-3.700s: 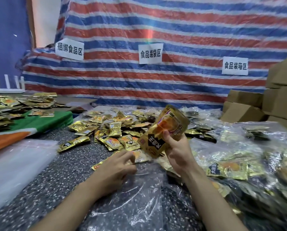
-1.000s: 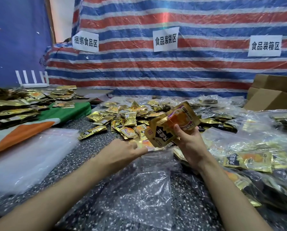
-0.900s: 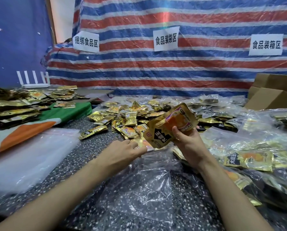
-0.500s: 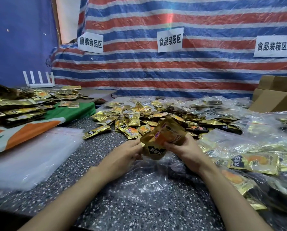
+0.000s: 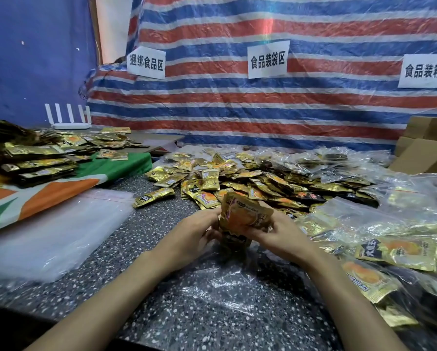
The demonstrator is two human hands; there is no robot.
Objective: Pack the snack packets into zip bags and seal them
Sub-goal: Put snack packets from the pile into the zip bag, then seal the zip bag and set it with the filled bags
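A bunch of gold snack packets [image 5: 245,215] stands upright at the mouth of a clear zip bag [image 5: 220,279] that lies flat on the speckled table [image 5: 141,231]. My right hand [image 5: 280,235] grips the bunch from the right. My left hand [image 5: 194,235] is at the bunch's left side, fingers curled at the bag's mouth; whether it pinches the bag or the packets I cannot tell. A heap of loose gold packets [image 5: 237,181] lies just beyond my hands.
A stack of empty clear zip bags [image 5: 52,229] lies at the left. Filled zip bags [image 5: 389,239] pile up at the right. Bundled packets [image 5: 35,158] sit on a green and orange cloth at far left. Cardboard boxes [image 5: 425,153] stand at back right.
My right hand has lowered the bunch of packets from chest height down to the bag's mouth. My left hand has closed in against the bunch.
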